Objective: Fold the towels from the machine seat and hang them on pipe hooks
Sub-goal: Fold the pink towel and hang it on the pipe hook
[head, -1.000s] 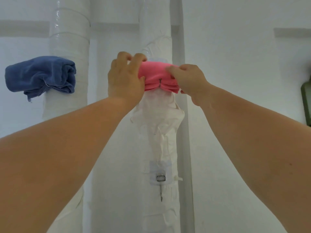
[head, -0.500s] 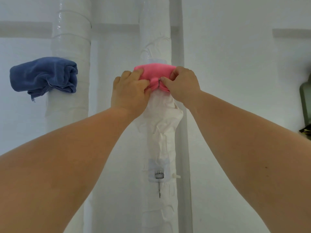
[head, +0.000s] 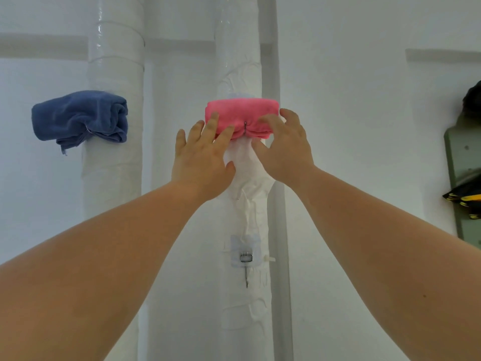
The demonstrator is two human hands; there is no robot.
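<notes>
Your left hand point(head: 203, 162) and right hand point(head: 286, 149) are touching the folded pink towel point(head: 242, 112) with spread fingers, gripping nothing; the hook point(head: 245, 127) is showing between your fingertips.

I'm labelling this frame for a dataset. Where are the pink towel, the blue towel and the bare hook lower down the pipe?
pink towel point(head: 242, 110), head view, upper front of the fold.
blue towel point(head: 78, 113), head view, middle of the bundle.
bare hook point(head: 246, 274), head view, its metal shank.

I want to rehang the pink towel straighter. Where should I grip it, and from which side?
Probably grip the pink towel by its two bulging ends, one hand each, coming from the front and below. The hook crosses its lower middle, pinching the fold, so lift upward to clear it.
</notes>
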